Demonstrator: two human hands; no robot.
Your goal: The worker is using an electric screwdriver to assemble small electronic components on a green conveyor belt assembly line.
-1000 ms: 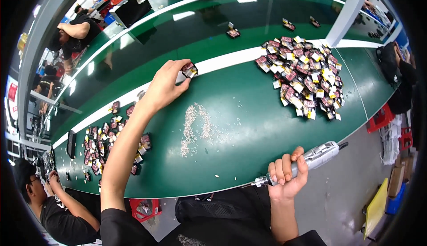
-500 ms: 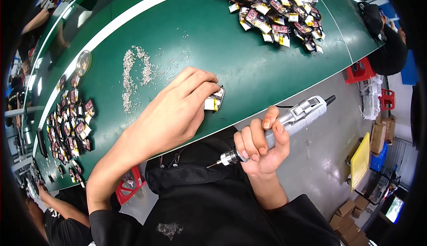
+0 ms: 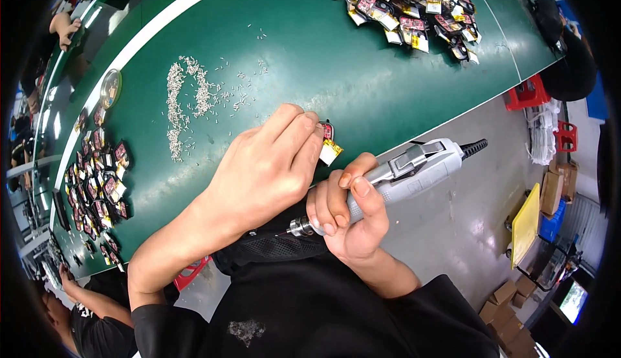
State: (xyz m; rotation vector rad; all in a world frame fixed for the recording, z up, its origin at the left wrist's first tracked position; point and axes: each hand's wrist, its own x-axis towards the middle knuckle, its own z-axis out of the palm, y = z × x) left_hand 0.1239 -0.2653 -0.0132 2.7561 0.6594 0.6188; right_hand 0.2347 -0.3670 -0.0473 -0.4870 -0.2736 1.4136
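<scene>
My right hand (image 3: 352, 219) is wrapped round a grey-white electric screwdriver (image 3: 414, 172), its bit pointing left over my lap and its cable end up to the right. Near the table's front edge, my left hand (image 3: 272, 157) has its fingers closed on a small black casing (image 3: 328, 129) with a red circuit board. A white battery pack with yellow tape (image 3: 330, 152) sticks out of that casing. My left fingers cover the casing's left part. Beyond this hand, a heap of tiny silvery screws (image 3: 174, 112) is spread on the green table (image 3: 278, 67).
A large pile of similar casings (image 3: 414, 9) lies at the far right of the table, a smaller pile (image 3: 97, 183) at the left. A round clear dish (image 3: 111, 88) stands by the left pile. Red stools (image 3: 527, 93) and a yellow panel (image 3: 525, 225) stand to the right. Other people sit nearby.
The screwdriver and my right hand have moved left, closer to my left hand. My left hand has shifted slightly right; more of the casing's red board now shows.
</scene>
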